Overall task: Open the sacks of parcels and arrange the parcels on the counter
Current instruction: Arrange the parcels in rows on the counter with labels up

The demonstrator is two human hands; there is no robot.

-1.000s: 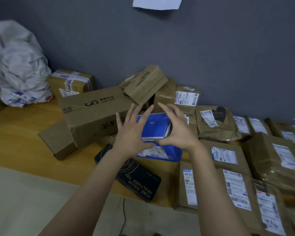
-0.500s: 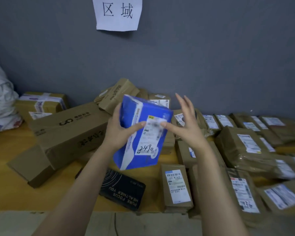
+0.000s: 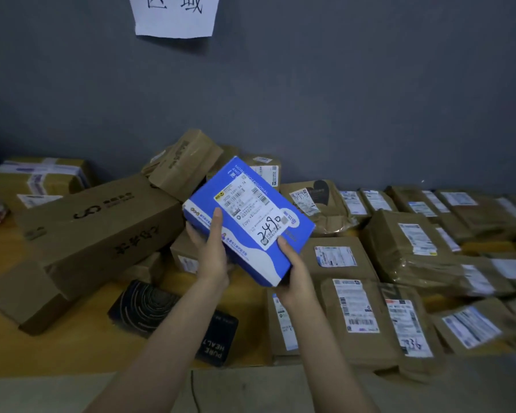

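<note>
Blue parcel [image 3: 251, 216] is up off the worktop [image 3: 81, 350], left grip [image 3: 210, 257] and right grip [image 3: 294, 277] both clasping its near end: arranging step, I'd say, and next it needs a free spot beside the brown parcels [image 3: 355, 317].

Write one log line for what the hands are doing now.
left hand: grips blue box | right hand: grips blue box | blue box: held above counter, label facing up

Wooden counter [image 3: 72, 350] (parcels [image 3: 355, 317] atop)
</note>
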